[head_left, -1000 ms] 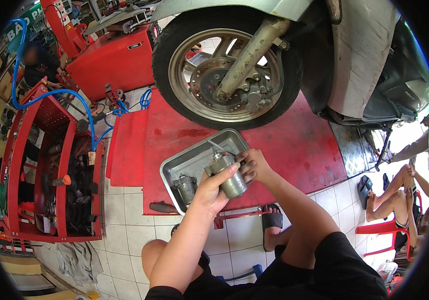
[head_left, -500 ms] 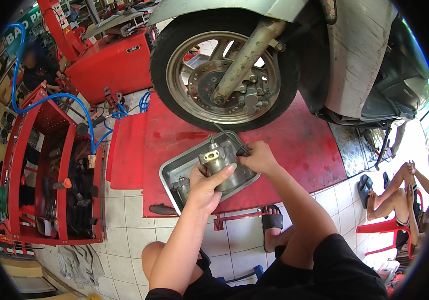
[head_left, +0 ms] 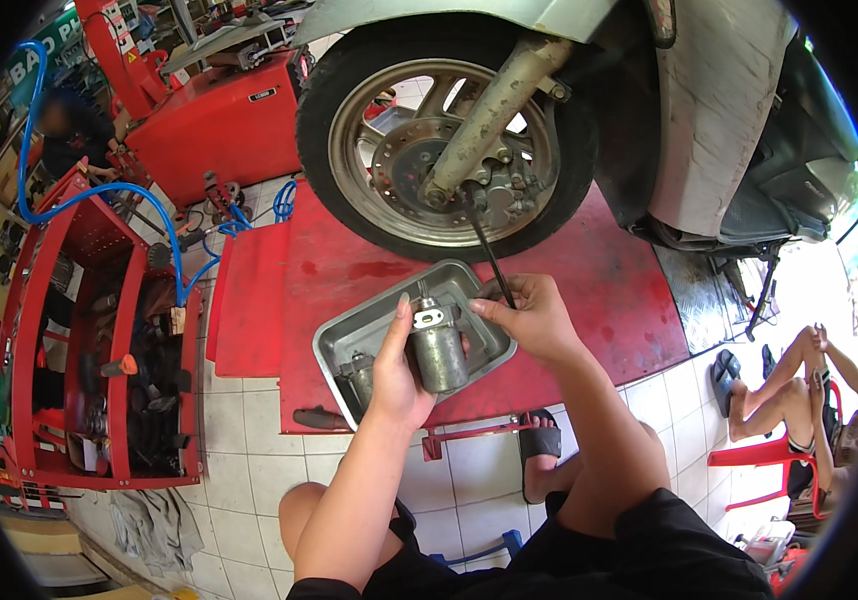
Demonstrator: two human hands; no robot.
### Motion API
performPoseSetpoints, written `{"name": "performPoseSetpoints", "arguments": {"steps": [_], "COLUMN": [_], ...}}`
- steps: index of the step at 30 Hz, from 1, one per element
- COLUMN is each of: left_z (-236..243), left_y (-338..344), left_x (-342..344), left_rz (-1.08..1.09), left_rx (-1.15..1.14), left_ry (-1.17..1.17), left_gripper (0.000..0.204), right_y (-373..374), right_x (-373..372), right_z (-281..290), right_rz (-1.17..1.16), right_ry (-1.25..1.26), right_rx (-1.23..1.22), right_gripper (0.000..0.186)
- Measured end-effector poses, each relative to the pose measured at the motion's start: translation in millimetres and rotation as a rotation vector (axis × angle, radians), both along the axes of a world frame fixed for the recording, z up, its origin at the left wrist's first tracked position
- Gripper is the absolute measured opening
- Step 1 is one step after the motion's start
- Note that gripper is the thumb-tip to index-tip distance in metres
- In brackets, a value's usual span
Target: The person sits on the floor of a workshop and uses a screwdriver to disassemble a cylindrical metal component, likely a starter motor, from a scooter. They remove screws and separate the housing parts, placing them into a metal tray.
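My left hand (head_left: 401, 375) is closed around a starter motor (head_left: 439, 355), a dull metal cylinder with a pale two-holed mounting lug and a thin shaft on top. It is held tilted over a grey metal tray (head_left: 344, 332). In my right hand (head_left: 534, 315) is a long thin dark rod-like tool (head_left: 490, 250), its thicker end pointing up toward the wheel; its exact kind is unclear. The right thumb reaches toward the motor's upper side. A second metal part (head_left: 360, 372) lies in the tray's left end, partly behind my left hand.
A scooter's front wheel (head_left: 349, 215) stands just beyond the tray on a red platform (head_left: 589, 330). A dark-handled tool (head_left: 324, 418) lies at the platform's near edge. On the left are a red tool cart (head_left: 129, 400) and a blue hose (head_left: 154, 193). A seated person (head_left: 784, 400) is at right.
The starter motor has turned in my left hand, its lug facing round more, and my left thumb has lifted off its front. The tool in my right hand has swung more upright, showing its length.
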State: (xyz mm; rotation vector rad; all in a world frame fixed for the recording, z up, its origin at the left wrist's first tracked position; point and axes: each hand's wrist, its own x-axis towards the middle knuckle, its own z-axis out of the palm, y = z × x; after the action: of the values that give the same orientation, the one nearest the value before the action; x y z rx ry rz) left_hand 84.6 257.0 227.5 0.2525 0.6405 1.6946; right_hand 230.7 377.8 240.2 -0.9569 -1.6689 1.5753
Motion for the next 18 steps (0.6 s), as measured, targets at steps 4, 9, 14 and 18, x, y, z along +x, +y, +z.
{"name": "performPoseSetpoints", "arguments": {"steps": [4,9,14,18], "left_z": [5.5,10.1,28.9,32.8], "left_y": [0.4,-5.2,-18.5,-26.2], "left_x": [-4.1,-30.9,-62.7,-77.8], "left_rz": [0.084,0.257,0.449,0.539], "left_rx": [-0.06,-0.03,-0.003,-0.06], "left_ry": [-0.062,-0.126,-0.152,-0.146], "left_gripper": [0.06,0.056,0.051,0.052], "right_y": [-1.9,1.9,-24.0,-53.8], "right_x": [-0.6,4.4,-11.3,-37.3], "right_z": [0.4,-18.7,-35.5,-57.5], "right_rz": [-0.057,-0.015,0.191,0.424], "right_ry": [-0.185,-0.293,-0.648,-0.864], "right_rx": [0.091,0.098,0.439,0.597], "right_gripper": [0.022,0.024,0.025,0.031]}}
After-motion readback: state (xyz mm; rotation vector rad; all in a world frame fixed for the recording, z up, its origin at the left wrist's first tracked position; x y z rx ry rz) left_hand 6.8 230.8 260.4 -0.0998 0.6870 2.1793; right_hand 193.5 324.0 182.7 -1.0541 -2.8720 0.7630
